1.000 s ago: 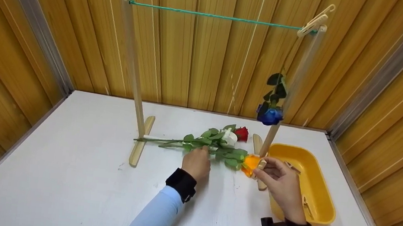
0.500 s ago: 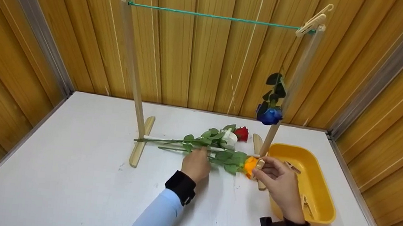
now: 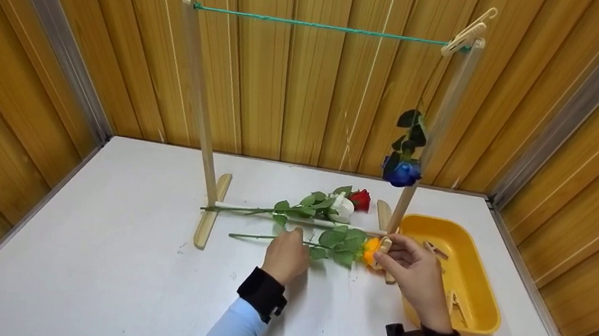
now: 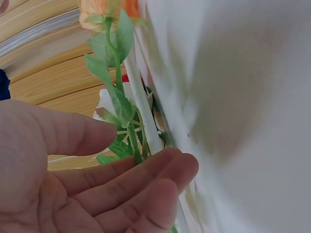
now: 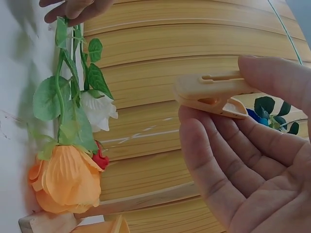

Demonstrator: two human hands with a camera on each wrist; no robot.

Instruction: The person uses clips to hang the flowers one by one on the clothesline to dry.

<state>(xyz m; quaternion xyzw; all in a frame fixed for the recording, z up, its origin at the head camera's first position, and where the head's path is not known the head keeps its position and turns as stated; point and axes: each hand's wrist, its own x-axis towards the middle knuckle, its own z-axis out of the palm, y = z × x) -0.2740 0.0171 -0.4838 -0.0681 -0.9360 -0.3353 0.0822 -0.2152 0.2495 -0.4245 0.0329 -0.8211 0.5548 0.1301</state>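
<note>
The left hand [image 3: 287,257] has a narrow grip on the stem of the orange rose [image 3: 370,250], low at the counter [image 3: 117,260], in front of the white rose [image 3: 343,209] and red rose [image 3: 361,200]. The blue rose [image 3: 403,173] hangs from the cord [image 3: 320,25]. The right hand [image 3: 419,278] pinches a clip [image 5: 214,90] by the orange bloom, left of the tub [image 3: 467,266].

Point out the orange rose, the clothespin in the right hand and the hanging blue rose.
Orange rose [image 5: 67,180]: right wrist view, middle of its bloom.
Clothespin [image 5: 214,91]: right wrist view, side of its body.
Blue rose [image 3: 404,174]: head view, the bloom at its lower end.
</note>
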